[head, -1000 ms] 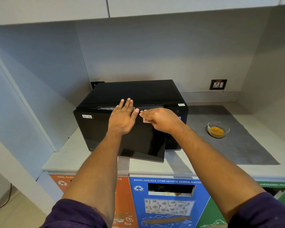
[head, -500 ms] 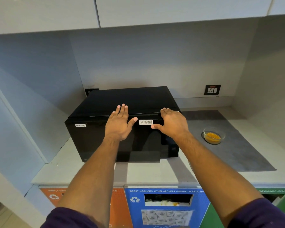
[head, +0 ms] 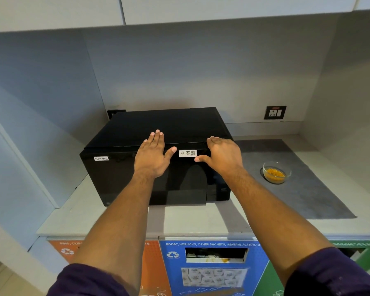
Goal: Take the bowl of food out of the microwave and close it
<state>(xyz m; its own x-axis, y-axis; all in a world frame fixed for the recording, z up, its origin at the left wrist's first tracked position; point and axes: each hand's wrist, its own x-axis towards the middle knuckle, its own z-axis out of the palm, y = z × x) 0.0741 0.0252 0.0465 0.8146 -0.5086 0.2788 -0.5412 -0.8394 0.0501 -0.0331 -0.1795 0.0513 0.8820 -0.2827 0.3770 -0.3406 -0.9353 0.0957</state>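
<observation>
Both hands lie flat and spread, grasping nothing: my left hand is pressed palm-down against the upper front of the glossy black boxy microwave, fingers reaching over its top edge, and my right hand rests the same way just to the other side of the small white QR sticker. From where I sit the door looks flush with the body, so I judge the closing step done or all but done. The small clear glass bowl of yellow-orange food sits out of the microwave on the dark grey mat on the pale desk, off to the right of both hands and well apart from the microwave's side. My right hand is the nearer one; any reach for it would run sideways to the right along the desk
</observation>
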